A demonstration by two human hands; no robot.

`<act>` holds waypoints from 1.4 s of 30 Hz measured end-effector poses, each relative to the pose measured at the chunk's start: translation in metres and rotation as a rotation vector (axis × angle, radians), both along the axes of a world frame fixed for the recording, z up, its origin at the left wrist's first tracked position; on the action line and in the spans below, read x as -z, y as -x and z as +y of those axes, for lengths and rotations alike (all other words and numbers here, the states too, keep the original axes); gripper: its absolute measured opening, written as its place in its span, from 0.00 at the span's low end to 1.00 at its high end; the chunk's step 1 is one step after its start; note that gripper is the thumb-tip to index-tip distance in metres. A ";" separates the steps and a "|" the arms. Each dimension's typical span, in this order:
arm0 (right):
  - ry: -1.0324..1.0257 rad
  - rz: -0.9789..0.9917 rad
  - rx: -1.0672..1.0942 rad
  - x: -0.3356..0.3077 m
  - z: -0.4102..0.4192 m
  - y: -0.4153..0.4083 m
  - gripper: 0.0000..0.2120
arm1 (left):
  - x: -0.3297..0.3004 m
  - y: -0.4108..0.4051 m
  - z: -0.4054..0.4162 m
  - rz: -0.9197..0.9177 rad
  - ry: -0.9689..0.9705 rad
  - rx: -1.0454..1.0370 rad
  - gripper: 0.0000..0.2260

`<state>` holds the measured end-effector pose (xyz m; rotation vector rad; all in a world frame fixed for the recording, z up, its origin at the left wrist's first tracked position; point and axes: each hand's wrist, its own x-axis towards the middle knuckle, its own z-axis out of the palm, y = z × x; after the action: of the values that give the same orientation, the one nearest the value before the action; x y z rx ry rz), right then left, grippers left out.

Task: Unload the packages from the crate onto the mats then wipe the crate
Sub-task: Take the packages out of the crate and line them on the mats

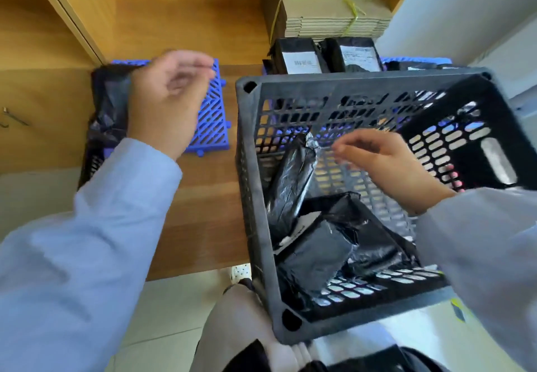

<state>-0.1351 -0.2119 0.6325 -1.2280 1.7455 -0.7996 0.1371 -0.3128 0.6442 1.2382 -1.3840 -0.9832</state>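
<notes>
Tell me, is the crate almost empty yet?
Not quite. Some black packages already stand on the far mat, and one lies on the blue mat by the left hand, which holds nothing I can see. The right hand reaches into the crate toward an upright package. A few packages remain inside. No wiping cloth is in view, so the wipe is still to do.

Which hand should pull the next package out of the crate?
Right. The right hand is already inside the crate, just above the upright package. The left hand is off over the blue mat.
</notes>
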 end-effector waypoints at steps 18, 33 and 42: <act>-0.334 0.237 -0.351 0.048 0.063 0.113 0.06 | 0.030 0.161 0.162 -1.405 -0.402 0.789 0.34; -0.322 -0.483 -0.090 0.021 0.073 0.092 0.10 | -0.009 0.156 0.145 -1.225 -0.625 0.386 0.40; -0.517 -0.721 -0.021 0.015 0.072 0.094 0.24 | -0.097 0.157 0.160 -1.003 -0.294 0.154 0.41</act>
<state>-0.2292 -0.1400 0.6171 -0.5108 1.2196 -0.6140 -0.0203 -0.1529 0.7412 2.0161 -2.1632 -0.6768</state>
